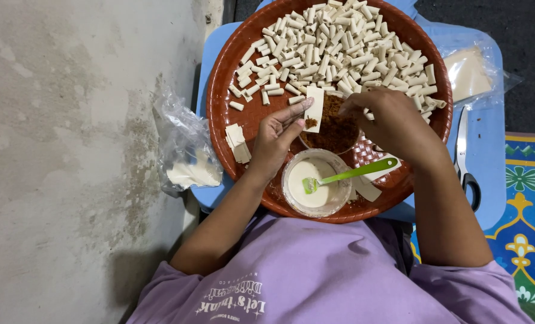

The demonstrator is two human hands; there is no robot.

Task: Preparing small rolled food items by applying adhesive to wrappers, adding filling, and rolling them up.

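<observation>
Centrally, the left hand (276,135) holds a pale rectangular dough wrapper (314,109) flat across its fingers, with a small dab of brown filling on its lower end. Just beside it, the right hand (393,123) is curled over the bowl of brown crumbly filling (333,132), fingertips pinched together; what they pinch cannot be told. Both hover over a round reddish-brown woven plastic tray (219,102), which carries a heap of small pale rolled pastries (339,48), a short stack of cut wrappers (237,143) and a white bowl of pale paste (315,183) with a green brush (354,173). Scissors (464,156) lie on the blue surface (489,150) beside the tray.
</observation>
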